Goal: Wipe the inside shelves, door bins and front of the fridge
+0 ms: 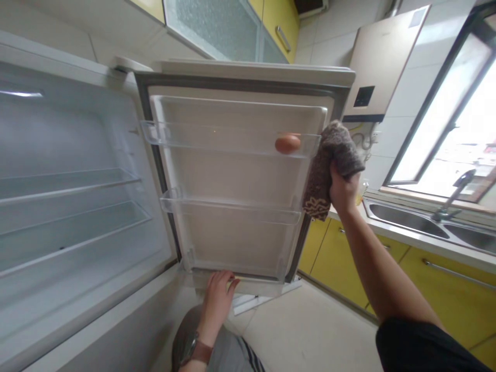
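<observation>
The fridge door stands wide open in front of me. A brown patterned cloth is bunched in my right hand, pressed against the door's outer right edge. My left hand is at the bottom of the door, its fingers curled over the rim of the lowest clear door bin. A brown egg lies at the right end of the top door bin. Below that runs a middle door bin.
To the left is the fridge interior with glass shelves. Yellow cabinets and a steel double sink stand at the right, under a window. A water heater hangs on the wall. My bent knee is close below the door.
</observation>
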{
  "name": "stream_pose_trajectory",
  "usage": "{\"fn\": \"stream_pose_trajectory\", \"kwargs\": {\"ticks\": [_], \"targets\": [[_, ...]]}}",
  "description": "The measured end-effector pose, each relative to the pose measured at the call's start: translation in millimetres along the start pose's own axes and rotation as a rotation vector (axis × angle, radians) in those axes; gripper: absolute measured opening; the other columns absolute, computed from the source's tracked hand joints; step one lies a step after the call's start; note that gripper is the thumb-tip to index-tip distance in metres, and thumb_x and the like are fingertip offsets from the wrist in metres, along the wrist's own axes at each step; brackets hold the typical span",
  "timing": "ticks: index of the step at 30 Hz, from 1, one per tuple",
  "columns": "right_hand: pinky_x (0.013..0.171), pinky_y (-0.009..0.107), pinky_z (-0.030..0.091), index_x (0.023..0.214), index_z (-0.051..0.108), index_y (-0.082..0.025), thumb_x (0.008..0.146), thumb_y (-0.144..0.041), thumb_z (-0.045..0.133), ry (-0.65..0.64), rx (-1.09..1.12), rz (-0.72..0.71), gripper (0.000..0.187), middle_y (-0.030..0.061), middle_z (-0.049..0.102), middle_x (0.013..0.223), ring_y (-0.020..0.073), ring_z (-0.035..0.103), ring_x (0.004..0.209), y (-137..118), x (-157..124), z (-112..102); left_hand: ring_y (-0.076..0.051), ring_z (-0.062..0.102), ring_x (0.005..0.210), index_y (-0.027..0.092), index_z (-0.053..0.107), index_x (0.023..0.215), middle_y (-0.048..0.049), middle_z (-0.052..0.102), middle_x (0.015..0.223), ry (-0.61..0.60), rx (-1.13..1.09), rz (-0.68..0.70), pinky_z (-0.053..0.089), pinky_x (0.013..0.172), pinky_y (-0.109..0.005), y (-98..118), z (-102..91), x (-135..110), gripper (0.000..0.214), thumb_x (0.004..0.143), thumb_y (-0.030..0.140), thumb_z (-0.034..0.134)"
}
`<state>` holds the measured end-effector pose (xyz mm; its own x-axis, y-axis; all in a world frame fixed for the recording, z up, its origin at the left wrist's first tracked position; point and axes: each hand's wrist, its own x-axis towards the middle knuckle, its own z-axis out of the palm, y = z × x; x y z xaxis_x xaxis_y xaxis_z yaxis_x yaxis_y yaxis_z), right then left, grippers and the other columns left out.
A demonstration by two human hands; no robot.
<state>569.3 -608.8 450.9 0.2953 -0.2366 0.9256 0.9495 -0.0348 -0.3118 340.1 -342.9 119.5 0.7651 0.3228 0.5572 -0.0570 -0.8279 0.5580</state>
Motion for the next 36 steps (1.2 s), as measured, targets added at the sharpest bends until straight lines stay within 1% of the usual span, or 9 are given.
{"fn": "stream_pose_trajectory", "kwargs": {"ticks": [4,6,9,13,19,25,29,33,36], "targets": [[0.108,0.044,0.053,0.113,0.071,-0.017,0.084,-0.058,0.075,0.075,-0.075,0.077,0.05,0.0088,0.073,0.11,0.0245,0.067,0.112,11.0,-75.3,-14.5,-0.029,0.065,0.093,0.02,0.068,0.086,-0.0052,0.072,0.09,-0.02,-0.008,0.009,0.047,0.091,-0.045,-0.1,-2.6,-1.1,0.012,0.095,0.027,0.064],[0.107,0.044,0.053,0.111,0.071,-0.018,0.086,-0.054,0.073,0.077,-0.119,0.09,0.044,0.0084,0.073,0.108,0.0238,0.066,0.109,18.8,-111.2,-23.2,-0.029,0.065,0.094,0.021,0.068,0.086,-0.0049,0.072,0.09,-0.021,-0.014,0.017,0.046,0.091,-0.044,-0.8,-3.2,-2.2,0.012,0.096,0.027,0.064],[0.096,0.041,0.055,0.101,0.071,-0.02,0.091,-0.05,0.068,0.019,-0.181,0.039,0.032,0.0067,0.07,0.098,0.022,0.065,0.097,28.2,-159.8,-37.6,-0.028,0.065,0.094,0.021,0.068,0.085,-0.0049,0.071,0.09,-0.016,-0.019,0.013,0.046,0.092,-0.044,-1.6,-4.0,-3.6,0.014,0.096,0.027,0.063],[0.087,0.038,0.054,0.1,0.069,-0.022,0.093,-0.038,0.065,-0.063,-0.225,-0.037,0.018,0.0037,0.066,0.095,0.0198,0.064,0.09,33.3,-217.2,-55.6,-0.028,0.064,0.094,0.021,0.068,0.085,-0.0055,0.071,0.09,-0.021,-0.026,0.009,0.046,0.093,-0.044,-1.4,-5.1,-4.7,0.016,0.097,0.029,0.06],[0.078,0.035,0.055,0.102,0.069,-0.026,0.092,-0.034,0.063,-0.17,-0.359,0.033,0.014,0.0024,0.065,0.095,0.0205,0.067,0.087,36.3,-281.4,-76.1,-0.028,0.063,0.095,0.021,0.067,0.087,-0.006,0.07,0.091,-0.039,-0.032,0.007,0.044,0.095,-0.045,-0.4,-5.1,-4.1,0.018,0.1,0.029,0.058],[0.086,0.036,0.057,0.105,0.07,-0.027,0.091,-0.034,0.062,-0.226,-0.4,0.126,0.017,0.002,0.065,0.101,0.0217,0.069,0.094,43.3,-315.0,-85.5,-0.028,0.063,0.095,0.021,0.067,0.087,-0.0051,0.07,0.091,-0.043,-0.011,0.013,0.045,0.092,-0.043,-0.1,-3.3,-2.6,0.013,0.098,0.027,0.062],[0.087,0.037,0.058,0.106,0.07,-0.026,0.09,-0.033,0.06,-0.261,-0.41,0.177,0.02,0.0033,0.066,0.105,0.0228,0.07,0.099,42.8,-325.7,-89.8,-0.028,0.063,0.097,0.021,0.068,0.088,-0.005,0.071,0.093,-0.023,0.014,0.022,0.045,0.093,-0.043,-1.3,-1.1,-3.3,0.011,0.097,0.026,0.063],[0.088,0.038,0.059,0.109,0.072,-0.025,0.089,-0.031,0.06,-0.292,-0.391,0.139,0.023,0.0043,0.071,0.105,0.0238,0.071,0.099,37.2,-311.9,-90.2,-0.027,0.064,0.096,0.021,0.069,0.088,-0.0053,0.071,0.093,-0.03,0.014,0.018,0.045,0.093,-0.042,0.2,-0.8,-2.1,0.013,0.098,0.028,0.062],[0.079,0.036,0.058,0.101,0.073,-0.022,0.091,-0.031,0.061,-0.206,-0.376,0.095,0.018,0.0045,0.071,0.091,0.0218,0.07,0.086,34.5,-277.1,-79.7,-0.027,0.064,0.095,0.021,0.068,0.087,-0.0052,0.071,0.092,-0.046,0.004,0.004,0.045,0.093,-0.043,3.9,-2.6,0.1,0.014,0.098,0.027,0.062]]}}
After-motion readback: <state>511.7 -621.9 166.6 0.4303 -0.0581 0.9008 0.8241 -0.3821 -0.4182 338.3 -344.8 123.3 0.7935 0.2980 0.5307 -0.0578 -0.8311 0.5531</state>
